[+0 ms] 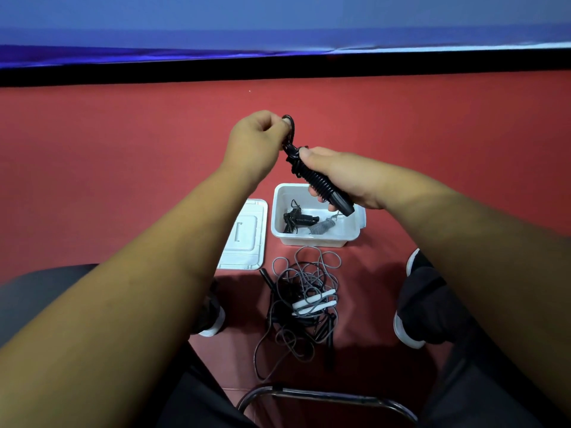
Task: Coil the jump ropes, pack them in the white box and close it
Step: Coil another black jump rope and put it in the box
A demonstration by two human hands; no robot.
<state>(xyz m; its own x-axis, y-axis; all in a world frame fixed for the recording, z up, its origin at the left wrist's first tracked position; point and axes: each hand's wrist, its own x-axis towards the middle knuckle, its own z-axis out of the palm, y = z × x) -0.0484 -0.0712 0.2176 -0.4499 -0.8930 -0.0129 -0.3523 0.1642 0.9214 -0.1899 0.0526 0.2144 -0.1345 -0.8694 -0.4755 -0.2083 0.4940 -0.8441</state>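
Note:
My right hand grips a black jump rope whose cord is wound round its handles, held in the air above the white box. At the top of that bundle, my left hand pinches the loose end loop of the black cord. The open box stands on the red floor and holds a coiled black rope and a coiled grey rope. Its white lid lies flat just left of it. In front of the box lies a tangled pile of grey and black ropes with white handles.
My two feet in dark shoes flank the rope pile. A metal chair frame curves across the bottom. A black strip and blue wall run along the far side of the red floor.

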